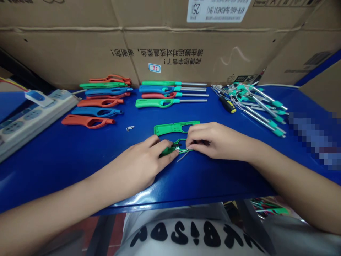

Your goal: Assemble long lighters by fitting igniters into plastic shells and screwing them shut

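Observation:
A green lighter half-shell [167, 150] lies open on the table between my hands, with thin pale wires along its lower edge. My left hand [147, 156] grips its left end, thumb and fingertips pressed near the wires. The fingers of my right hand [209, 139] are pinched at its right end, where they cover part of the shell and wires. A short grey tube or wire [182, 157] sticks out below. Just behind lies the other green half-shell [166, 128], its inner side up; my right fingers overlap its right end.
Orange, blue and green lighter shells [92, 122] are stacked at the left, beside a power strip [34, 117]. Small screws [130, 128] lie nearby. Lighters with metal tubes [157, 103] stand in a row behind. A screwdriver [227, 105] and loose metal tube assemblies [262, 106] are at right.

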